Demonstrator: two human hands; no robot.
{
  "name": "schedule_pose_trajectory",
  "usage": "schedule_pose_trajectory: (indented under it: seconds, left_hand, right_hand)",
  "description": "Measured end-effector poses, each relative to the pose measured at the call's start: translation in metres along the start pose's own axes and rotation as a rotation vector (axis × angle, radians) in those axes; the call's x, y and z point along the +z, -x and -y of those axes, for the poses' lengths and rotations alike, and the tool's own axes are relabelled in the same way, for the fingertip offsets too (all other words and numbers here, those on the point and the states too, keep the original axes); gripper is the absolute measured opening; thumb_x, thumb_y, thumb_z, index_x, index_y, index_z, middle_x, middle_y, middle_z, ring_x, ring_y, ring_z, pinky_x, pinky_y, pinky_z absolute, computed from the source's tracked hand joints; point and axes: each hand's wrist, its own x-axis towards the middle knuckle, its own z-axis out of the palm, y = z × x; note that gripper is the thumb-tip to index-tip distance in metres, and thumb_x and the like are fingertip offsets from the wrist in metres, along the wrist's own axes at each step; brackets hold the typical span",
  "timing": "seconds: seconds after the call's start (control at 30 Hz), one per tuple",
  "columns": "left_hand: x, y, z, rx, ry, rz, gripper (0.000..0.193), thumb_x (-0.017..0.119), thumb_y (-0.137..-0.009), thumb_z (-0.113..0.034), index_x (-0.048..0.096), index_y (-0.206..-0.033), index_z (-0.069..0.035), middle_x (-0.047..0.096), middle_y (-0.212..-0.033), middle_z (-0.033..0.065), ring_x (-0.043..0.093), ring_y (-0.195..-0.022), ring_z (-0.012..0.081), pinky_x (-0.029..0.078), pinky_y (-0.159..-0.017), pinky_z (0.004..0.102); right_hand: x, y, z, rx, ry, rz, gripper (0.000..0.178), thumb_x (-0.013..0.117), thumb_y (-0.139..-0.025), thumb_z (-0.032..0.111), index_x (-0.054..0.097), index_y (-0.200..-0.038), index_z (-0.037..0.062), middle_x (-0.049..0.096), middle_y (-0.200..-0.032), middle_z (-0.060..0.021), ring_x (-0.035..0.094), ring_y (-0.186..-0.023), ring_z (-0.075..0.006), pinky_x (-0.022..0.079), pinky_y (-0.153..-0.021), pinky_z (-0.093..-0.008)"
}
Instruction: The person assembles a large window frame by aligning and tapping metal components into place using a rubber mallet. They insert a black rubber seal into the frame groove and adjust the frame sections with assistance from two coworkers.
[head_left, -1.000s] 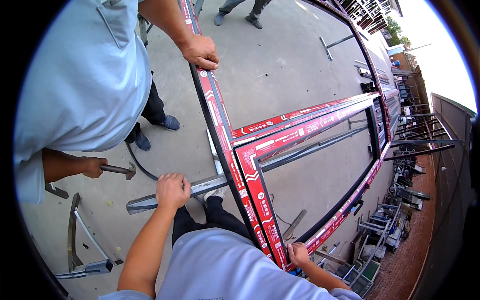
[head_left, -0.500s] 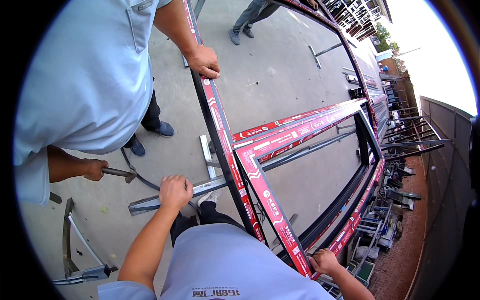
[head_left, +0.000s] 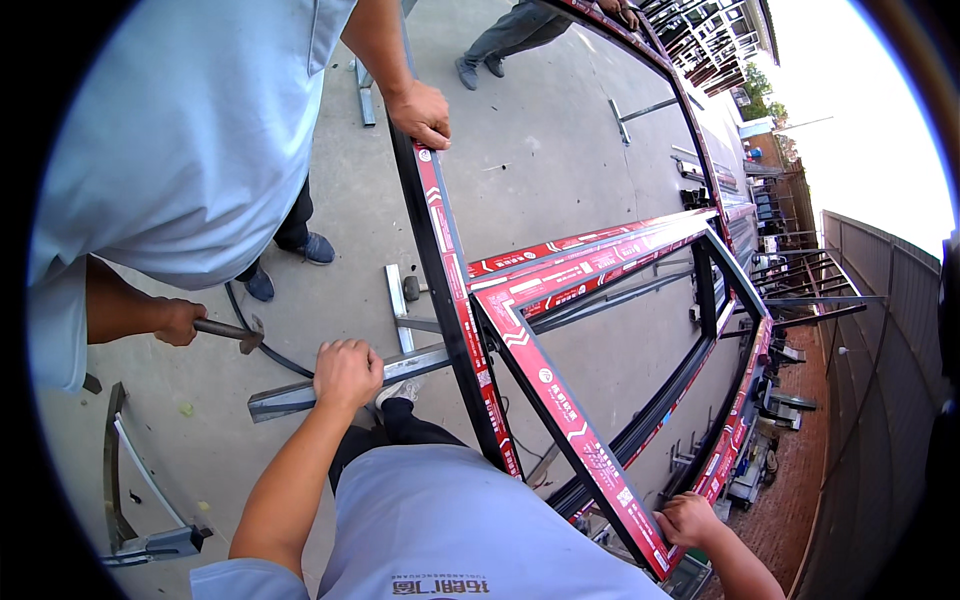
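A large black metal frame with red protective film (head_left: 455,280) stands upright in front of me. My left hand (head_left: 347,373) grips a grey metal bar (head_left: 290,397) that sticks out to the left from the frame's near upright. My right hand (head_left: 688,519) holds the lower end of a slanting red-filmed rail (head_left: 565,415). A co-worker in a light blue shirt stands at the left, one hand (head_left: 420,112) on the frame's top and the other hand holding a hammer (head_left: 235,332) just left of the bar.
Concrete floor below, with loose metal profiles (head_left: 397,305) and a clamp-like tool (head_left: 150,545) at the lower left. Another person's feet (head_left: 480,68) show at the top. Stacked metal frames (head_left: 770,400) and a fence line the right side.
My view has drifted lower and closer to the frame. My right hand has slid down along the slanting rail. The co-worker's hammer has stayed near the bar.
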Motion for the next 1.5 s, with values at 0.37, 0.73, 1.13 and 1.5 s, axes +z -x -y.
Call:
schedule_pose_trajectory:
  seconds: [0.37, 0.73, 1.13, 1.5]
  left_hand:
    - [-0.003, -0.001, -0.001, 0.006, 0.012, 0.006, 0.022, 0.063, -0.089, -0.019, 0.070, -0.076, -0.002, 0.072, -0.083, 0.0177, 0.070, -0.084, 0.0372, 0.050, -0.082, 0.0494]
    - [-0.002, 0.000, -0.004, 0.011, 0.003, -0.009, 0.023, 0.063, -0.089, -0.020, 0.070, -0.076, -0.002, 0.072, -0.081, 0.0176, 0.069, -0.084, 0.0377, 0.050, -0.082, 0.0501]
    - [-0.009, -0.001, -0.009, 0.015, -0.081, 0.018, 0.022, 0.063, -0.088, -0.021, 0.069, -0.075, -0.004, 0.073, -0.081, 0.0160, 0.070, -0.084, 0.0365, 0.051, -0.083, 0.0493]
    - [-0.005, -0.005, -0.011, 0.001, -0.126, 0.077, 0.022, 0.062, -0.090, -0.020, 0.066, -0.077, -0.003, 0.070, -0.082, 0.0182, 0.068, -0.082, 0.0401, 0.050, -0.081, 0.0518]
  right_hand:
    - [-0.042, 0.016, -0.004, -0.020, -0.021, -0.018, 0.043, 0.065, -0.097, 0.025, 0.064, -0.058, 0.0072, 0.067, -0.065, -0.0102, 0.067, -0.066, -0.0320, 0.052, -0.070, -0.0454]
    - [0.114, -0.035, -0.007, -0.027, -0.050, -0.171, 0.038, 0.063, -0.097, 0.024, 0.067, -0.064, 0.0068, 0.069, -0.069, -0.0104, 0.068, -0.072, -0.0319, 0.051, -0.074, -0.0448]
    - [0.289, -0.159, 0.016, 0.070, -0.317, -0.583, 0.033, 0.063, -0.097, 0.018, 0.067, -0.067, 0.0067, 0.062, -0.070, -0.0103, 0.060, -0.075, -0.0327, 0.048, -0.082, -0.0467]
    - [0.282, -0.164, 0.024, 0.056, -0.492, -0.797, 0.028, 0.062, -0.090, 0.015, 0.059, -0.064, 0.0071, 0.055, -0.068, -0.0096, 0.056, -0.071, -0.0321, 0.045, -0.082, -0.0467]
